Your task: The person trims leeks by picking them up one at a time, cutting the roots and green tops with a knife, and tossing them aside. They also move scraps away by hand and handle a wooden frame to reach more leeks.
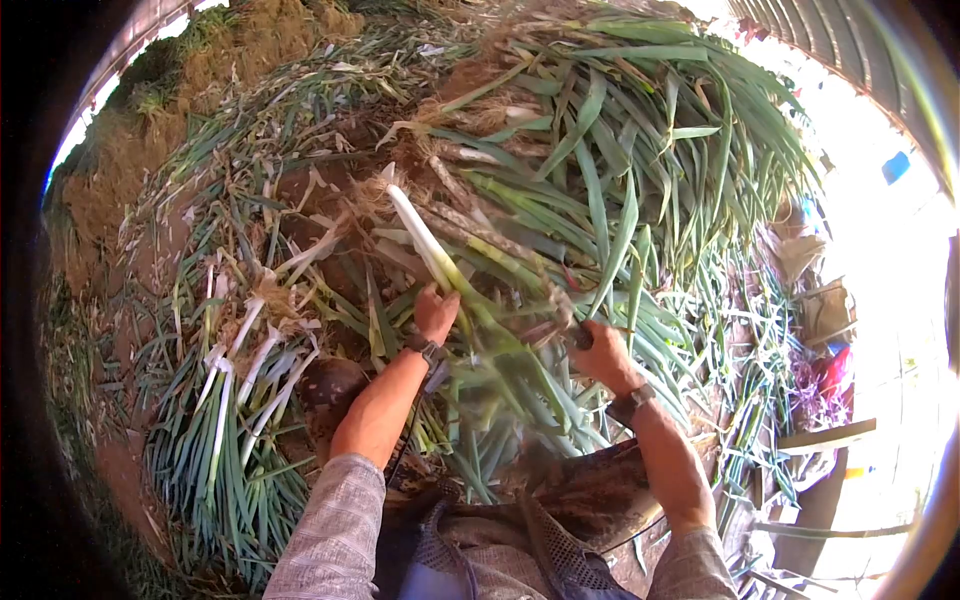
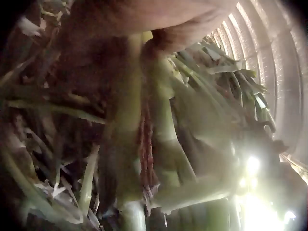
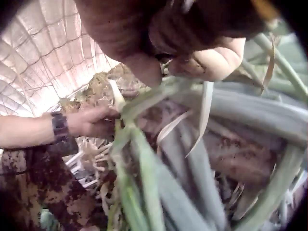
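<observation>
A long green onion (image 1: 415, 225) with a clean white shank lies slantwise in front of the person, its root end pointing away. My left hand (image 1: 437, 313) grips it where the white turns to green. In the left wrist view, the pale green stalk (image 2: 127, 120) comes down from under the fingers, beside a reddish dry strip (image 2: 147, 149). To the right, my right hand (image 1: 605, 358) has its fingers curled on an outer leaf (image 3: 154, 98) of the onion, pulled out sideways from the stalk. The onion's lower green leaves (image 1: 520, 365) are motion-blurred.
A big heap of untrimmed onions (image 1: 660, 130) rises at the back right. On the left lies a pile of onions with white shanks (image 1: 235, 400). Leaf scraps (image 1: 240, 180) cover the soil. The person's knee (image 1: 332, 395) is beside the left forearm. A curved ribbed wall (image 1: 850, 60) stands at the right.
</observation>
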{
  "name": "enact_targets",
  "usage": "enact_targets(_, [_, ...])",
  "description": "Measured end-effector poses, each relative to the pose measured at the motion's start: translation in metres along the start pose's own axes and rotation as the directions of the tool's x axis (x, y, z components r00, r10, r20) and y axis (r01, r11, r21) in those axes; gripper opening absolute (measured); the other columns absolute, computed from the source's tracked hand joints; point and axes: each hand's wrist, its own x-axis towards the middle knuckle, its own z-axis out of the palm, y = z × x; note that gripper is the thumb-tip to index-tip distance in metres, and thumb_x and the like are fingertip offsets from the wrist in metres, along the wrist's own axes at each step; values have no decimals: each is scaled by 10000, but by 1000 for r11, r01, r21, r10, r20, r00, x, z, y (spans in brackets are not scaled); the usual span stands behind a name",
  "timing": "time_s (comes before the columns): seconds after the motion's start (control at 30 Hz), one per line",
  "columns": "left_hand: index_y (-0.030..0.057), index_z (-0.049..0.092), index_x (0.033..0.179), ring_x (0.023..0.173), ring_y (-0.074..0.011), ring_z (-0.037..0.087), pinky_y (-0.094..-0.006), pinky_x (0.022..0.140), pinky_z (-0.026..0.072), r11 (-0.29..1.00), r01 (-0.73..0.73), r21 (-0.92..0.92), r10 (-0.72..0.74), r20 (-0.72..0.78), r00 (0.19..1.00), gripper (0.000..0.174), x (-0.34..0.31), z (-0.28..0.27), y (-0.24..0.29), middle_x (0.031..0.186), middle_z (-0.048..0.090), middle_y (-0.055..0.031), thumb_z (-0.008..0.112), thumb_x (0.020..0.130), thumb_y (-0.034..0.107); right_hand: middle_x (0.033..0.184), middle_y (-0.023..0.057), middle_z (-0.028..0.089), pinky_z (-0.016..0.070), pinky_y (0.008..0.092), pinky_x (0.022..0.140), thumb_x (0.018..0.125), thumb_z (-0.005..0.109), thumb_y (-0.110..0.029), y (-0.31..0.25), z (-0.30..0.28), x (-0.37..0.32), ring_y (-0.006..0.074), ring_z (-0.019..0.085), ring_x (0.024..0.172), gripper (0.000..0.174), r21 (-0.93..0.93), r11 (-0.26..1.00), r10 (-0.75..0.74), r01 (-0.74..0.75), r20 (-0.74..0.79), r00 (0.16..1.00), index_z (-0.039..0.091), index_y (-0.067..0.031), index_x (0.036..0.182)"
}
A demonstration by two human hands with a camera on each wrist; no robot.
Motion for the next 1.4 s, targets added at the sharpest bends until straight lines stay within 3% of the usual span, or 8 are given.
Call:
enact_targets(0.27, [-46, 670, 910, 665, -204, 605, -389, 624, 477, 953, -70, -294, -5, -249, 969, 239, 5, 2, 48, 811, 680, -102, 712, 790, 156, 869, 182, 706, 555, 444, 716, 769, 689, -264, -4, 4, -18, 364, 689, 801, 353, -205, 957, -146, 207, 276, 950, 665, -85, 1072])
enact_targets(0.43, [-29, 582, 1026, 791, -209, 569, -389, 686, 470, 668, 113, -736, -252, -81, 964, 273, 26, -14, 66, 922, 593, -92, 693, 829, 124, 854, 191, 692, 530, 451, 722, 750, 722, -239, -13, -16, -22, 368, 670, 805, 383, -103, 990, -62, 93, 271, 960, 670, -79, 1094])
enact_targets(0.57, [23, 568, 1105, 758, -197, 526, -398, 705, 450, 862, 108, -496, -238, -207, 949, 243, 22, -9, 41, 897, 561, -56, 621, 872, 71, 848, 178, 696, 551, 456, 727, 757, 664, -227, -11, -14, -21, 361, 679, 793, 390, -90, 984, -130, 155, 242, 962, 655, -92, 1123])
enact_targets(0.83, [54, 611, 1088, 743, -209, 548, -420, 640, 460, 810, 204, -550, -327, -134, 935, 282, 27, -23, 39, 921, 576, -72, 712, 851, 170, 885, 195, 688, 546, 466, 737, 769, 668, -239, -8, -3, -13, 371, 675, 828, 370, -183, 966, -128, 184, 279, 952, 653, -100, 1111])
enact_targets(0.93, [83, 635, 983, 686, -163, 562, -361, 616, 480, 621, 322, -714, -347, 117, 931, 241, 32, -26, 41, 780, 578, -36, 736, 849, 256, 913, 187, 689, 545, 469, 718, 789, 655, -216, -28, -7, -12, 372, 676, 823, 361, -154, 969, -151, 191, 241, 959, 639, -117, 1135])
enact_targets(1.0, [86, 549, 1247, 831, -222, 571, -432, 560, 508, 608, 424, -671, -317, 285, 905, 506, 17, -28, 77, 1061, 576, -89, 736, 861, 355, 927, 181, 689, 545, 466, 708, 801, 644, -202, -35, -8, -6, 370, 676, 818, 354, -105, 974, -182, 203, 175, 968, 630, -126, 1146])
enact_targets(1.17, [141, 541, 1262, 908, -230, 580, -440, 757, 520, 376, 420, -826, -64, 430, 901, 478, 19, -29, 76, 1085, 611, -56, 623, 930, 476, 928, 157, 697, 541, 445, 708, 774, 633, -147, -48, -11, 6, 355, 670, 811, 312, -120, 979, -150, 167, 139, 979, 648, -116, 1084])
enact_targets(1.4, [144, 599, 1191, 921, -215, 628, -414, 813, 524, 550, 459, -698, -180, 438, 881, 440, 2, -19, 98, 1058, 640, -24, 681, 890, 455, 896, 180, 695, 532, 463, 723, 754, 679, -180, -40, -8, 3, 387, 664, 809, 369, -22, 976, -214, 215, 25, 976, 655, -87, 1109])
